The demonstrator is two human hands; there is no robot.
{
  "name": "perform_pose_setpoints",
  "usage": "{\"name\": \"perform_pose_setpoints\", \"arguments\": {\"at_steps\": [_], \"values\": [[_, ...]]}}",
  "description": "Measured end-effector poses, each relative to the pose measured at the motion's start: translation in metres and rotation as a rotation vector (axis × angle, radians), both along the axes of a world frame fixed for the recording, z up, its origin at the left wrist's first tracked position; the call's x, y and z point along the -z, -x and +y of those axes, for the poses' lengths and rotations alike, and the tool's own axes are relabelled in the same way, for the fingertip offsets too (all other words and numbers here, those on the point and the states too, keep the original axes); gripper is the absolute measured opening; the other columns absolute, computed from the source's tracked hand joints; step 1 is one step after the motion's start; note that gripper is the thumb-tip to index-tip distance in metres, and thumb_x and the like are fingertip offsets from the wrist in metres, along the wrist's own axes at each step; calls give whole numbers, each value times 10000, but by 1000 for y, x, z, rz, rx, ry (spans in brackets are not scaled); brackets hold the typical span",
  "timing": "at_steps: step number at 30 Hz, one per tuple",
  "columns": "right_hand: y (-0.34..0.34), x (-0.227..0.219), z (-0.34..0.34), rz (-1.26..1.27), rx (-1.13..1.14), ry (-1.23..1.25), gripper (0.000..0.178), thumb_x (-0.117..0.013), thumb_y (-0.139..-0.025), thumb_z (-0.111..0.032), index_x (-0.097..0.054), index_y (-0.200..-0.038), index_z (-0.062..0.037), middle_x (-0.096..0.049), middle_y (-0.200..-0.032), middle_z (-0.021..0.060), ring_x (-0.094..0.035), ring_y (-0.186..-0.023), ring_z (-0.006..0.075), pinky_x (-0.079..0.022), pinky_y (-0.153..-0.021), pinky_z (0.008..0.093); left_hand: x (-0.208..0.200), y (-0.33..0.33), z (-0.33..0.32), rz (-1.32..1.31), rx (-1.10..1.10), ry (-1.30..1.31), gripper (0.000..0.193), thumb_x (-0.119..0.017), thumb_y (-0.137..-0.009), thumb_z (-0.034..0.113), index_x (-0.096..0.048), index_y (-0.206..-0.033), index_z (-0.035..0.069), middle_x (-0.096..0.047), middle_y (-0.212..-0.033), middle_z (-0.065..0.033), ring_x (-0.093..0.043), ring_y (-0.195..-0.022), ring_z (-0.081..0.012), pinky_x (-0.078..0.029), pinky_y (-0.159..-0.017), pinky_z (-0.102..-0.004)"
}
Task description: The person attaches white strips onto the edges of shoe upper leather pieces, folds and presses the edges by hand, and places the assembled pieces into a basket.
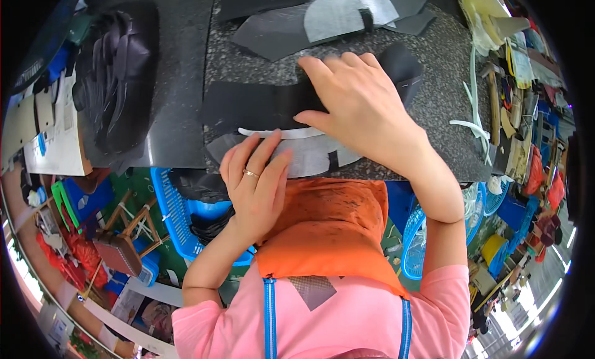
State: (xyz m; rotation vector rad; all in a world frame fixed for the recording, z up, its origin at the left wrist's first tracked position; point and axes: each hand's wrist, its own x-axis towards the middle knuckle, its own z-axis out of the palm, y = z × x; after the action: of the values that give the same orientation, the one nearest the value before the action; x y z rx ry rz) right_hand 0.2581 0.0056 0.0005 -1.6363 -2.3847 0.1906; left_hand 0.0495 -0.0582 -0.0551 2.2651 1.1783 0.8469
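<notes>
The speckled dark desk point(449, 126) spreads beneath and beyond both sets of fingers. An orange apron point(328, 229) sits on the near side of the fingers, below the desk edge. A blue basket point(168, 213) holding dark pieces is lower than the left fingers and out to their left. A stack of shiny dark pieces point(118, 74) lies on the desk, well to the left of the left fingers. Beyond the right fingers are flat dark grey pieces point(269, 36), one bearing a pale rounded patch point(331, 18).

A long black piece point(245, 105) runs under the right hand point(362, 108) and shows on both sides of it; the right thumb and forefinger are spread apart, the other fingers bent over the piece. The left hand point(257, 179) has its fingers extended onto a pale grey piece point(304, 157); whether they pinch anything cannot be told. A narrow white strip point(304, 134) lies under the left fingertips and reaches toward the right thumb. Smallest is a ring point(250, 173) on one left finger.
</notes>
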Motion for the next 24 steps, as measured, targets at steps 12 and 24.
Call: {"name": "perform_pose_setpoints", "arguments": {"at_steps": [12,24], "values": [[3,13,-64,150,-486,162,352,-615,-830,-81,-640,-1153,55,-583,-1324,164,-592,-1191,333,-554,-906,374,-6,31,15,-142,-114,194,577,-670,-742,-72,-536,-1296,14,-403,-1481,-259,-399,-1346,-439,-403,-1045,-506],[20,4,-61,63,-429,102,268,-606,-767,-132,-660,-971,33,-593,-1293,196,-543,-1011,244,-526,-889,352,-30,80,43,592,144,-164,627,-786,-683,87,-622,-1287,75,-540,-1418,-128,-546,-1253,-350,-382,-1088,-540]]}}
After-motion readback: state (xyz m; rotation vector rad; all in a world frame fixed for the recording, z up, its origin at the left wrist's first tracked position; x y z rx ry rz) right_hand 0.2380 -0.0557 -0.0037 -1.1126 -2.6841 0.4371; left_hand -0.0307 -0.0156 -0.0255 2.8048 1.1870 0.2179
